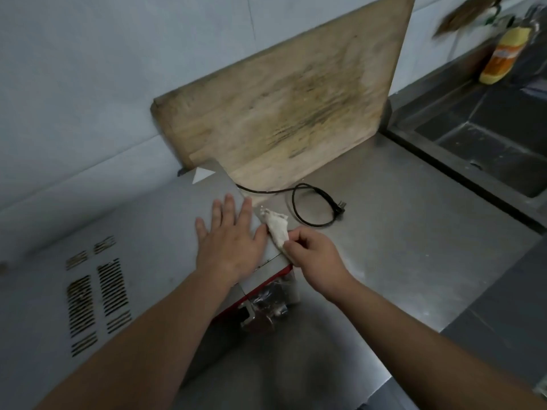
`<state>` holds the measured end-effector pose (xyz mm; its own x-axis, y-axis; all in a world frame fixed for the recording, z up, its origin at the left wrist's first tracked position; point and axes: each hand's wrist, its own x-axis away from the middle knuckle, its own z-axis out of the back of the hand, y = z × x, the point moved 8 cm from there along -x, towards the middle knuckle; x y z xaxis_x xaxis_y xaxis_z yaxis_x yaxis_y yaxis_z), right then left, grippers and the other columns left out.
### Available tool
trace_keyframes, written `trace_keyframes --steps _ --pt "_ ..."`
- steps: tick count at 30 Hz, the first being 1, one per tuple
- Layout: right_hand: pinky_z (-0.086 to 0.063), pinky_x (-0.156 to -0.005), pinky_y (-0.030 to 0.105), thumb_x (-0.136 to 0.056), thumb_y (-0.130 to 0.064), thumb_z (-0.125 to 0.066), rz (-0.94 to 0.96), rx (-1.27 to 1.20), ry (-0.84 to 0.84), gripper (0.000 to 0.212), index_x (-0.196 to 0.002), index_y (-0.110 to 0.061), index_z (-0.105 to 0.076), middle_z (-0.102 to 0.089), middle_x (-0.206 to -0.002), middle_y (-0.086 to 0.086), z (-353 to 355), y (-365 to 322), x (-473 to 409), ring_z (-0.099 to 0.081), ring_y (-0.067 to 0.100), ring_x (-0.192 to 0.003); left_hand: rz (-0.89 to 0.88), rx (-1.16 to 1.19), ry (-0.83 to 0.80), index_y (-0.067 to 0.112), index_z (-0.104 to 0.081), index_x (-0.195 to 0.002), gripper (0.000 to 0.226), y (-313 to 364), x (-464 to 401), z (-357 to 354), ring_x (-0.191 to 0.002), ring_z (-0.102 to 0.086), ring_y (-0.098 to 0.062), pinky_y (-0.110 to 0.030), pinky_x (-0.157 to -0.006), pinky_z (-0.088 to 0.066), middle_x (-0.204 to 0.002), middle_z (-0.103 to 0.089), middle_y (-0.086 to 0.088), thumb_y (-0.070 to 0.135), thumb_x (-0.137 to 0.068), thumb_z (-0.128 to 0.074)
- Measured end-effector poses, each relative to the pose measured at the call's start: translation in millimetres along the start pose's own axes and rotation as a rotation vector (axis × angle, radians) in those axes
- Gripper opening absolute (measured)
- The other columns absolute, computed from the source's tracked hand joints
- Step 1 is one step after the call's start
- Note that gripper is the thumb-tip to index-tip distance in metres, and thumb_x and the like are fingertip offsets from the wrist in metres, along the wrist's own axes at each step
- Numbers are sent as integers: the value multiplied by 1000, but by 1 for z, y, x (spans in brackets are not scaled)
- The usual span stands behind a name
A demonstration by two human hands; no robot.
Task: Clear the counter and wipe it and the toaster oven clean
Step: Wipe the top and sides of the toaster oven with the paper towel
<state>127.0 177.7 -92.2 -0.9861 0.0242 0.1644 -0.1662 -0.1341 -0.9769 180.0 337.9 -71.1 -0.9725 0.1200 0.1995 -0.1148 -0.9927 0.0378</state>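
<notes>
Steel counter (414, 232) is running from the wall out to the near edge, with a sink (488, 149) sitting at its right end. Toaster oven (88, 232) is taking up the counter's left part, vented metal top facing up, red front trim showing at its near right corner. Big worn cutting board (284, 108) is leaning on the back wall behind the oven's right rear corner, likely parked upright to free the surface. Yellow bottle (503, 57) is standing at the far right by the sink, blurred. Black power cord (313, 205) is lying unplugged and looped on the counter just right of the oven. Left hand (231, 247) is lying flat on the oven top, fingers spread, probably bracing the oven so it is not sliding. Right hand (313, 258) is pinching a small white cloth (276, 226) against the oven's right top edge, apparently wiping along it.
</notes>
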Motion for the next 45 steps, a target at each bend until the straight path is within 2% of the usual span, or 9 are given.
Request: trace_keyframes --steps 6,11,15,19,22,27,34,40,45 --pt "-47 -67 31 -94 -14 -58 6 -60 -59 17 -82 -24 -65 -63 -74 -1 2 27 6 -57 12 -70 30 -19 45 35 7 -159 70 -2 1 0 -153 17 -23 -57 -123 0 -168 14 0 66 -96 -5" --pt "-39 -60 19 -91 -8 -56 -58 35 -110 30 -70 -29 -51 -53 -63 -14 -7 54 -18 -47 0 -60 91 7 42 36 12 -158 69 -2 4 -4 -152 21 -24 -54 -123 5 -167 18 1 65 -98 -4" --pt "-41 -62 24 -88 -7 -51 -191 -23 -145 26 -77 -27 -65 -60 -66 -14 -22 81 -34 -54 0 -63 116 20 39 37 15 -157 69 -5 3 -6 -151 25 -21 -51 -123 8 -166 22 2 66 -97 -3" --pt "-52 -79 33 -87 -25 -50 -298 -153 -133 25 -97 -27 -73 -72 -85 -8 -31 87 -38 -66 18 -88 132 21 39 37 14 -157 70 -7 3 -7 -151 25 -20 -49 -123 9 -166 23 3 67 -96 -1" --pt "-49 -101 42 -89 -50 -50 -251 -259 -134 38 -120 -38 -69 -72 -115 -11 -36 66 -26 -65 11 -111 129 21 51 37 14 -157 71 -8 1 -6 -151 23 -20 -49 -124 7 -166 21 3 67 -94 1" --pt "-29 -112 13 -92 -53 -44 16 -319 -136 50 -135 -33 -59 -47 -148 -18 -31 9 11 -38 -8 -136 104 -25 39 36 18 -156 65 -9 1 -8 -151 24 -21 -50 -124 6 -165 23 2 58 -100 -8" --pt "-40 -114 41 -90 -63 -41 -25 -281 -103 55 -134 -36 -58 -57 -139 -17 -21 40 6 -50 0 -130 122 48 34 35 14 -158 62 -7 3 -4 -151 25 -17 -46 -124 9 -165 23 5 50 -101 -5" --pt "-36 -116 31 -85 -61 -43 -63 -294 -148 50 -127 -37 -57 -55 -137 -26 -18 66 17 -49 -2 -131 120 42 25 35 17 -157 61 -8 2 -4 -150 27 -16 -46 -123 11 -164 26 5 50 -100 -2" --pt "-38 -113 28 -87 -70 -37 -40 -249 -255 68 -141 -31 -54 -55 -142 -15 -36 41 -38 -49 -2 -131 119 47 32 36 17 -156 66 -8 1 -4 -150 27 -16 -47 -124 10 -164 26 5 54 -94 5"
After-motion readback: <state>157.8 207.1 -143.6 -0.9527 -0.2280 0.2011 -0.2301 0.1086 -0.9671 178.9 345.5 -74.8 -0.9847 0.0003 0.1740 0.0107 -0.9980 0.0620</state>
